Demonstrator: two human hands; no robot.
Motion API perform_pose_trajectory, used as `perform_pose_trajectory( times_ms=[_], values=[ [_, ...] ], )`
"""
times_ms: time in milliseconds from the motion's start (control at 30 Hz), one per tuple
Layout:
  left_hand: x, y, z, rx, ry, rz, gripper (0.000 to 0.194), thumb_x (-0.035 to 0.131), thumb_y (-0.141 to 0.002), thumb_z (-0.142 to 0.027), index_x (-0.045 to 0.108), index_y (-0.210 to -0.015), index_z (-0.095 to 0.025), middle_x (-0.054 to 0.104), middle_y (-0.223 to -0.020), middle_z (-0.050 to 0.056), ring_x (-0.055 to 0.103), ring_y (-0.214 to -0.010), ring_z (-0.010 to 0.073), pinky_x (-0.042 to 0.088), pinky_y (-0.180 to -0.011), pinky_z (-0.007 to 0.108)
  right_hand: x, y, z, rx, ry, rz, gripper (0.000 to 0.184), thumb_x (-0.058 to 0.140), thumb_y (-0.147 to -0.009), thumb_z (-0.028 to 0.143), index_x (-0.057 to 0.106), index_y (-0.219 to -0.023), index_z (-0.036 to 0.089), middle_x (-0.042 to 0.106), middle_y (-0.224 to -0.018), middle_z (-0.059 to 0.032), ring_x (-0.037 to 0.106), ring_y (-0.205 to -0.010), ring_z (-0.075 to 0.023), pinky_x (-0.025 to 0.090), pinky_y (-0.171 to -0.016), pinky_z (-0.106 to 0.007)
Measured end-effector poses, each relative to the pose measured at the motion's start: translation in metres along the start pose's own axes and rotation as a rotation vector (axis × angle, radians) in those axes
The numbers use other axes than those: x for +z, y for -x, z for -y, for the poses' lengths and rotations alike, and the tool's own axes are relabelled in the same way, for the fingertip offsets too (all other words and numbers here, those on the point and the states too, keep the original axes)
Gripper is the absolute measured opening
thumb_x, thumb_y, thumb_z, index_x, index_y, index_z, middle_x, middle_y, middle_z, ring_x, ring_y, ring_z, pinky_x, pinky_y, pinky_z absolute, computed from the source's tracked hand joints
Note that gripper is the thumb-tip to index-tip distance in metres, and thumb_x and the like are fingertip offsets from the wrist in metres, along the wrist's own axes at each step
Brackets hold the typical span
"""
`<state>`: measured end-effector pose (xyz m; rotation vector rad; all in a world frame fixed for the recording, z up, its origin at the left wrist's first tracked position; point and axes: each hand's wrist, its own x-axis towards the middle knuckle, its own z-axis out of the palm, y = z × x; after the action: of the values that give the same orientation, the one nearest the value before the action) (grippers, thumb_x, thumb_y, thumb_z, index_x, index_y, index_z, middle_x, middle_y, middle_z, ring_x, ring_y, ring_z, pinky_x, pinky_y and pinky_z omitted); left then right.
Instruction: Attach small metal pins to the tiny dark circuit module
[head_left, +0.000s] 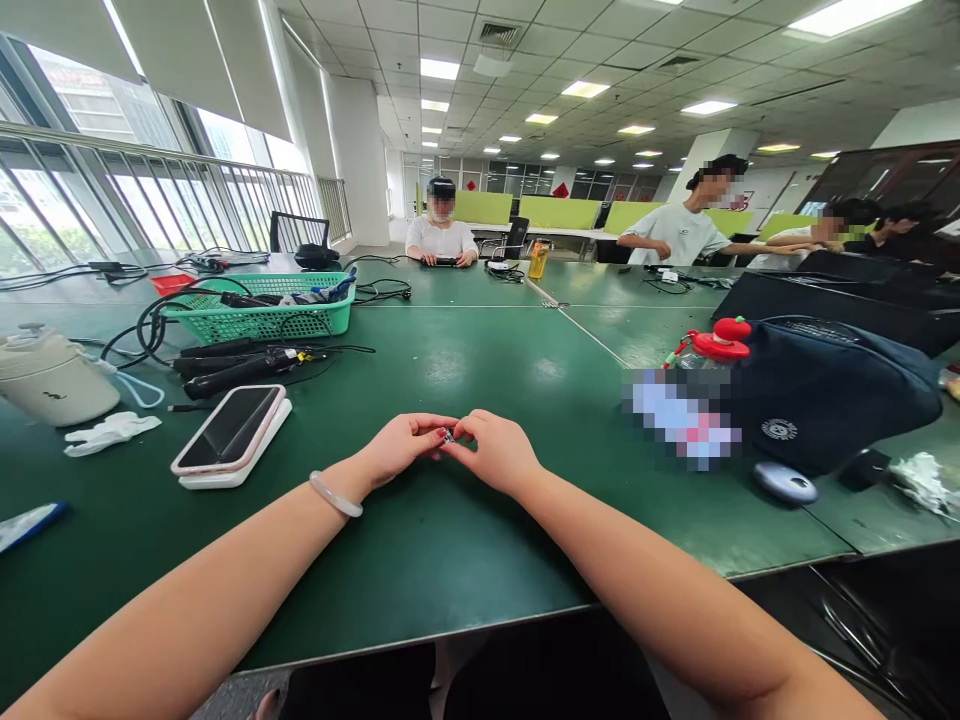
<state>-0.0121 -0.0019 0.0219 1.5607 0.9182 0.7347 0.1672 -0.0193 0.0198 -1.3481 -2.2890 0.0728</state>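
On my view, the small object [448, 436] sits pinched between the left hand [411, 446] and right hand [495, 450], just above the green bench [390, 570]. The fingers of both hands are closed on it and cover most of it; I see only a dark and pale speck, so I can't tell which way it points or where its long axis lies. Pixel blocks mask a pale item [682, 415] near the navy bag [832, 390], whose round emblem is too small for me to read. The left frame edge cuts off the cream bottle [56, 380].
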Motion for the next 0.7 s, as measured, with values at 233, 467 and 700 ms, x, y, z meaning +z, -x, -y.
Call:
perform_pose_trajectory(
  times_ms=[233, 467, 700],
  values=[
    [0.002, 0.001, 0.001, -0.093, 0.153, 0.039, 0.037, 0.066, -0.068, -0.027, 0.062, -0.102, -0.013, 0.068, -0.093, 0.009, 0.063, -0.076, 0.0148, 0.049, -0.080, 0.033, 0.008, -0.001, 0.006, -0.096, 0.073, 0.023, 0.028, 0.050, -0.083, 0.046, 0.060, -0.079, 0.019, 0.058, -0.080, -0.0008, 0.053, -0.069, -0.0105, 0.034, -0.060, -0.022],
    [-0.030, 0.001, 0.003, 0.062, -0.690, -0.306, 0.030, 0.052, -0.073, -0.028, 0.064, -0.099, -0.020, 0.068, -0.094, 0.006, 0.063, -0.084, 0.0208, 0.047, -0.082, 0.033, 0.005, -0.005, -0.008, -0.050, -0.117, 0.071, 0.026, 0.049, -0.085, 0.043, 0.062, -0.082, 0.020, 0.058, -0.077, -0.0001, 0.052, -0.069, -0.0093, 0.035, -0.062, -0.021],
    [-0.101, 0.012, 0.013, -0.228, -1.302, -0.583, 0.030, 0.045, -0.071, -0.015, 0.067, -0.091, -0.016, 0.068, -0.090, 0.014, 0.062, -0.086, 0.0281, 0.044, -0.076, 0.034, 0.000, -0.008, -0.023, 0.016, -0.235, 0.028, 0.024, 0.044, -0.087, 0.032, 0.064, -0.081, 0.019, 0.059, -0.073, -0.0004, 0.049, -0.068, -0.0099, 0.036, -0.064, -0.022]
  ],
)
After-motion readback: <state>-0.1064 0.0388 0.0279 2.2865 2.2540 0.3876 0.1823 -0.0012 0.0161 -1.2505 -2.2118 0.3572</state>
